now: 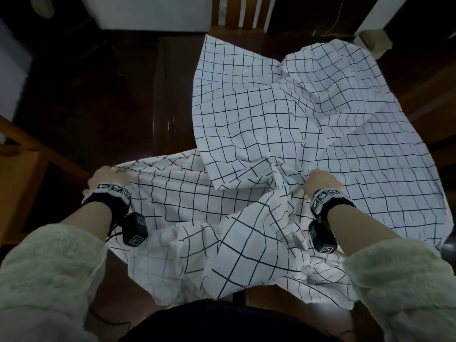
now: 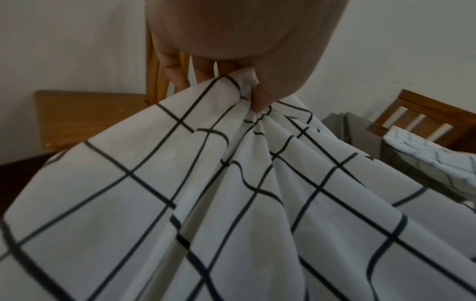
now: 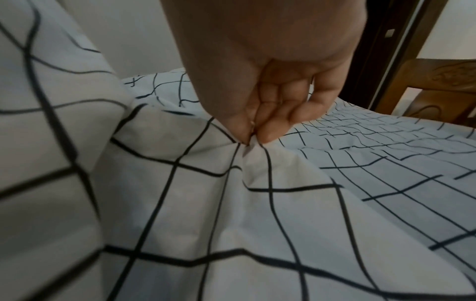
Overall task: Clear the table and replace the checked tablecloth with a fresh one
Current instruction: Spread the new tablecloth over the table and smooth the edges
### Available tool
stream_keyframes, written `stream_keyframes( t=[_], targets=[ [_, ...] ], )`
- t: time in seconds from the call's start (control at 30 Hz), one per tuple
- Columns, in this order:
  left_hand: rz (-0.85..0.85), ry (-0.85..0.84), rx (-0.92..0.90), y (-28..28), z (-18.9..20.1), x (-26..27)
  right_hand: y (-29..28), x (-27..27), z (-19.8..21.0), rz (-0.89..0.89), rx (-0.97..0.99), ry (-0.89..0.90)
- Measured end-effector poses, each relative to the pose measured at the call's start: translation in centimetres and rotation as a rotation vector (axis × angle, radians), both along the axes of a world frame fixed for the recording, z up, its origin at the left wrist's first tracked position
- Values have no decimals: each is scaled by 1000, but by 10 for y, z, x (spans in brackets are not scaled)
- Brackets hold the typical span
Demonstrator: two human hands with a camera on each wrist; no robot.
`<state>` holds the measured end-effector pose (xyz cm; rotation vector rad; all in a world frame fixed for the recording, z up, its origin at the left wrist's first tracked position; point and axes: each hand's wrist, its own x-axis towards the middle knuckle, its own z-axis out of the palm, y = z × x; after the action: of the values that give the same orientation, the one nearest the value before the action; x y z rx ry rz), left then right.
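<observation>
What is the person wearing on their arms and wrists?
Both arms have fluffy pale green sleeves, pushed up so the forearms are bare. Each wrist has a black band edged in white fuzz and covered with small square black-and-white code tags. A small black box with the same tags hangs under each wrist, and thin black cables trail from the left one. The left hand and right hand are bare, no gloves.

No readable text, only coded square markers on the wrist bands [image 1: 114, 189], unreadable
</observation>
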<state>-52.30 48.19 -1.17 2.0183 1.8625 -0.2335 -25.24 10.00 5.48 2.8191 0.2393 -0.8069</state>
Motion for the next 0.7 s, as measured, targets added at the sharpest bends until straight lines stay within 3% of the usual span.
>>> stream_keyframes(
  t=[0.13, 0.33, 0.53, 0.7],
  targets=[
    [-158, -3, 13, -19, 6, 14, 6, -1, -6, 13, 65, -17],
    [-451, -108, 30, -41, 11, 52, 27, 12, -19, 208, 402, -209],
    [-689, -79, -4, -56, 2, 88, 59, 13, -32, 376, 245, -86],
    [-766, -8, -58, -60, -17, 98, 71, 9, -48, 267, 207, -2]
  ],
)
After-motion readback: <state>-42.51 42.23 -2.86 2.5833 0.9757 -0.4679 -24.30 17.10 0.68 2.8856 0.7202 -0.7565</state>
